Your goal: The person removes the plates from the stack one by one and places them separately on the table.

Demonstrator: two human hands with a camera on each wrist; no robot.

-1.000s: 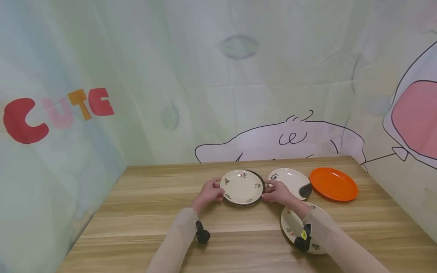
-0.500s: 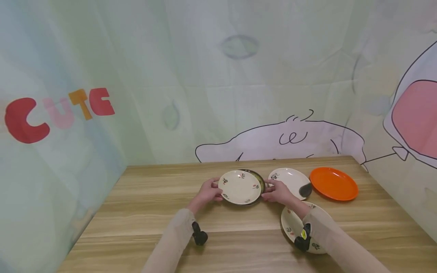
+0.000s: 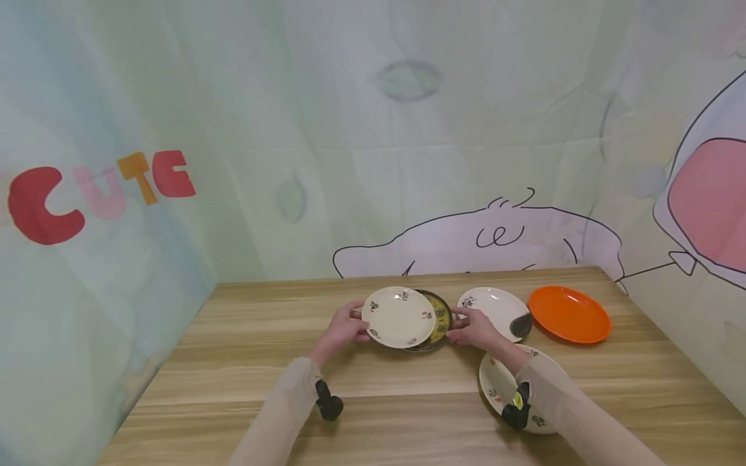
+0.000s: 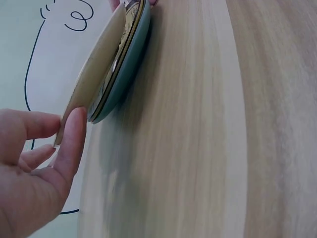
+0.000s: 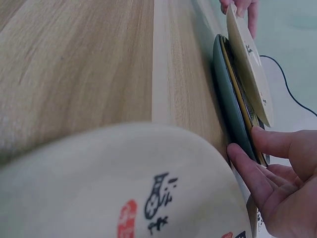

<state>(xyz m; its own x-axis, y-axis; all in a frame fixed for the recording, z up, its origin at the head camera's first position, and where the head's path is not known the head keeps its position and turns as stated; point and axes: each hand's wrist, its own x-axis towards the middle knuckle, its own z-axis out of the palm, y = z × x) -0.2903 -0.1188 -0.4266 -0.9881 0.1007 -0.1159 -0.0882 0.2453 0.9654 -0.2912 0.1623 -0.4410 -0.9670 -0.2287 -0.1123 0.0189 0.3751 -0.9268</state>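
My left hand (image 3: pixel 342 329) pinches the left rim of a small cream plate (image 3: pixel 399 317) with little floral prints, thumb and fingers on either side of the edge. That plate is tilted, its left side raised in the left wrist view. It overlaps a yellow patterned plate (image 3: pixel 441 318) with a dark rim, which sits in a blue-green plate (image 4: pixel 130 74). My right hand (image 3: pixel 473 329) grips the right edge of these two lower plates. In the right wrist view the thumb lies at the upper rim and a finger (image 5: pixel 246 166) along the blue-green side.
Right of the stack lies a white plate (image 3: pixel 492 310) with a dark grey patch, then an orange plate (image 3: pixel 570 315). A larger cream floral plate (image 3: pixel 495 388) lies nearer, partly under my right forearm. A printed curtain (image 3: pixel 280 162) stands behind the wooden table (image 3: pixel 280 304).
My left hand has slid the small cream plate leftward and lifted it, uncovering more of the yellow patterned plate. My right hand has stayed in place at the lower plates' edge.
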